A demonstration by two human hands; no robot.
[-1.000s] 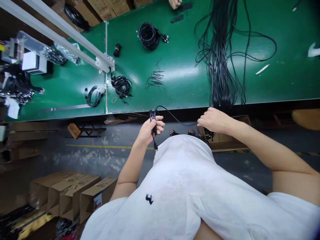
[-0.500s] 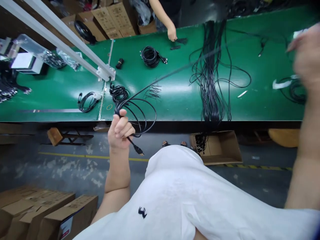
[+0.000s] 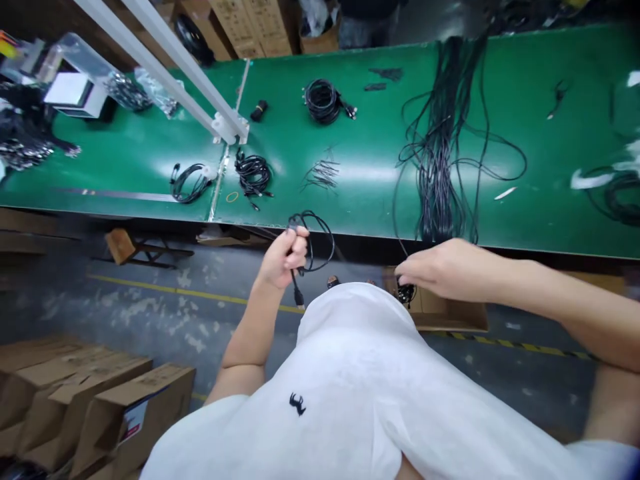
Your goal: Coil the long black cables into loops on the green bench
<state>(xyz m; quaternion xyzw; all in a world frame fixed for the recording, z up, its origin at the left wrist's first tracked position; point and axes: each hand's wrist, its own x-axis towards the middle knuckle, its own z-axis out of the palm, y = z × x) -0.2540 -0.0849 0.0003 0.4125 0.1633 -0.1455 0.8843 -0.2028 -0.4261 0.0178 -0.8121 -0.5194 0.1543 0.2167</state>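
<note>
My left hand (image 3: 286, 257) is closed around a coiled black cable (image 3: 333, 248) in front of the table's near edge. Loops of it stick out to the right of my fist, and a plug (image 3: 299, 297) dangles below. To the right, my right hand (image 3: 440, 268) has its fingers pinched together on the cable's running length, slightly blurred. A thin stretch of cable rises from those fingertips toward the table. Behind this hand, a thick bundle of long black cables (image 3: 440, 180) lies across the green table (image 3: 360, 200).
Coiled cables (image 3: 323, 101) and another coil pile (image 3: 253, 175) lie on the table, with short black ties (image 3: 324, 173) between. A white metal post (image 3: 185, 73) stands left. An open carton (image 3: 453, 317) sits under the table; more cartons (image 3: 135, 420) are at lower left.
My right hand has swept from the far right down to near my body. My left hand has shifted right with the coiled cable. Another person's hand has left the far table edge.
</note>
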